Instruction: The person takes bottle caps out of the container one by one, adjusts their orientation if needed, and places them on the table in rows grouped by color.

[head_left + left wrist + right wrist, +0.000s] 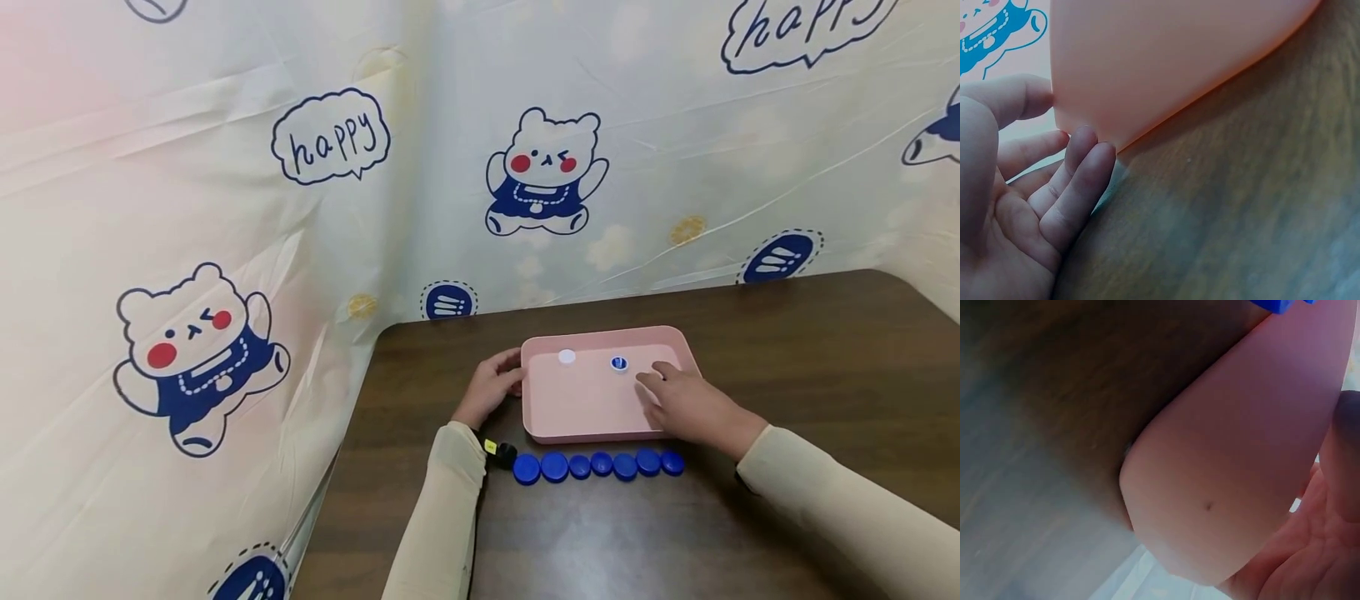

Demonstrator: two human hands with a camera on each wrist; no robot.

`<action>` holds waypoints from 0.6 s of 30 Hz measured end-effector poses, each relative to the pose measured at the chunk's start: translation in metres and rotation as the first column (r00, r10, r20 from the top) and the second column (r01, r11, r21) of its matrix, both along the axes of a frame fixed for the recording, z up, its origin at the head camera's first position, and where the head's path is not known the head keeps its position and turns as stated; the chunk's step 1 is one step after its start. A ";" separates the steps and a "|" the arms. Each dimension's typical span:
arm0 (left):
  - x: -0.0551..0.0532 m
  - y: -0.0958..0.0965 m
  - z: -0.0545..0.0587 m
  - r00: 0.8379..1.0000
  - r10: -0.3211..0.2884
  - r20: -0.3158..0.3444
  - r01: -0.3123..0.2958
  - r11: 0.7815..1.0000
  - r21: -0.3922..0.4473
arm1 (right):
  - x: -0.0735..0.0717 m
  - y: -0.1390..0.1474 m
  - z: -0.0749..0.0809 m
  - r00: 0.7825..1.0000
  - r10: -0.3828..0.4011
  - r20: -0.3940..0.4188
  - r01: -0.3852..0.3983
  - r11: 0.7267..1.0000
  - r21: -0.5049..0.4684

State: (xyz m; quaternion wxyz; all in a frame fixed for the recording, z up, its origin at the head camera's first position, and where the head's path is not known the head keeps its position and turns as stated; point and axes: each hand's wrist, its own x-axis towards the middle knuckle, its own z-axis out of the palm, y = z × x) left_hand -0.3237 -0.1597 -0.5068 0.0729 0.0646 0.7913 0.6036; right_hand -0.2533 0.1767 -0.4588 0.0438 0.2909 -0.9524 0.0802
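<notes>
A shallow pink tray [577,408] lies on the table in the head view. My left hand [491,387] is at its left end; in the left wrist view its fingertips [1088,134] rest on the tray's outer wall. My right hand [693,404] reaches over the right end, its fingers spread and slightly bent above the tray floor, with nothing visible between them. A round white piece [567,357] lies at the tray's back left. Just beyond my right fingertips is a small blue-and-white disc [618,363]. In the right wrist view, the tray wall hides most of the right fingers.
Several blue bottle caps [554,467] form a row along the tray's front side. Beside the row's left end is a black wrist device [504,453] with a yellow label. The brown wooden table [585,542] meets a printed curtain [450,208] behind and at the left.
</notes>
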 end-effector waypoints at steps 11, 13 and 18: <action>-0.002 0.003 0.001 1.000 -0.002 -0.011 0.002 1.000 0.000 | -0.010 -0.004 -0.004 0.994 -0.070 0.088 0.068 0.997 0.028; -0.002 0.002 0.001 1.000 -0.006 -0.011 0.006 1.000 -0.001 | -0.011 -0.004 -0.004 0.991 -0.089 0.104 0.087 0.996 0.024; -0.002 0.001 0.000 1.000 -0.008 -0.018 0.008 1.000 0.014 | -0.015 -0.003 -0.008 0.993 -0.085 0.077 0.086 0.996 -0.007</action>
